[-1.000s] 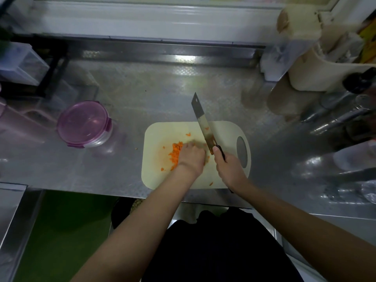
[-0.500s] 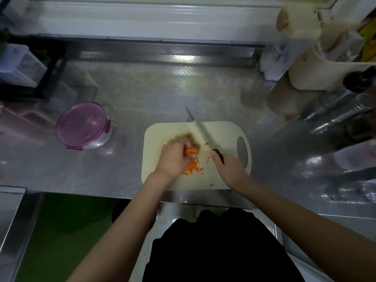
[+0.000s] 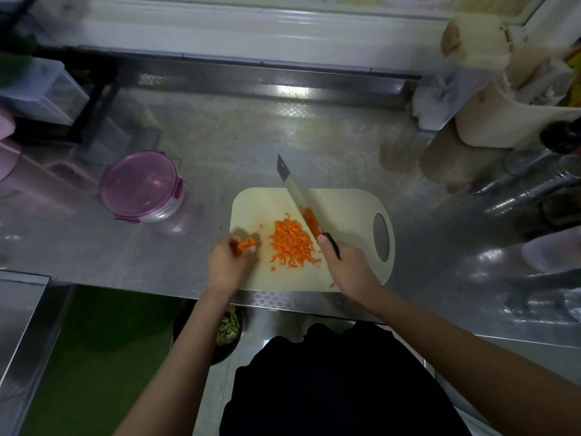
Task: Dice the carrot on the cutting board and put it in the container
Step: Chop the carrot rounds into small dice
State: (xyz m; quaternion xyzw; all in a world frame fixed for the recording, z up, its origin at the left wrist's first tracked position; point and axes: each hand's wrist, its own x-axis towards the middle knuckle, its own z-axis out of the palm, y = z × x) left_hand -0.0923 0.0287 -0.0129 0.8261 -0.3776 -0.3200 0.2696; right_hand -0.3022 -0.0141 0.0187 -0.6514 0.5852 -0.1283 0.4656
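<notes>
Cream cutting board (image 3: pixel 345 202) on steel counter (image 3: pixel 251 136), pile of diced carrot (image 3: pixel 290 242) at its centre, left hand (image 3: pixel 228 262) pinching uncut carrot stub (image 3: pixel 245 246) at board's left edge, right hand (image 3: pixel 345 267) gripping knife (image 3: pixel 297 196), blade beside pile, lidded purple container (image 3: pixel 141 185) well left

— What sort of place was it?
— A kitchen: a steel counter (image 3: pixel 251 127), with a cutting board (image 3: pixel 345 199) and chopped carrot (image 3: pixel 290 242) at 6 o'clock.
— What else showed it?
— A knife (image 3: pixel 295 193) over the board, a lidded container (image 3: pixel 141 187) at 9 o'clock, a cream holder (image 3: pixel 503 121) at 2 o'clock.
</notes>
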